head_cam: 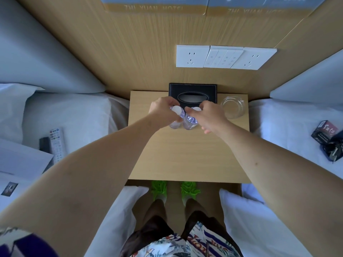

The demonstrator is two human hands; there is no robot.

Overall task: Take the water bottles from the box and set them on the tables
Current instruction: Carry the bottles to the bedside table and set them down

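- Hotel room, two white beds either side, and a wooden counter [187,154] wedged between them against a panelled wall with a socket strip [225,56] up at 12 o'clock.
- At the back of the counter sits a black tissue box [193,91], with a glass ashtray [233,107] to its 3 o'clock.
- Two bottles [182,117] stand upright side by side, touching, just at 6 o'clock of the tissue box. White caps face the camera.
- Left hand [164,110] wraps the left bottle; its grip is clamped around the neck and shoulder, fingers curled over the cap's far side.
- Right hand [207,115] pinches the right bottle near its cap with thumb and forefinger; the other fingers trail loose toward 5 o'clock.
- Both grips sit high, so the bodies hang below the hands. That looks like setting down by the top and steadying the bases.
- Likely reason for the spot: tucked near the back, clear of the ashtray, front of the counter left free.
- No supply box in view.
- A remote [56,145] lies on the left bed at 9 o'clock, small dark packs [328,140] on the right bed at 3.
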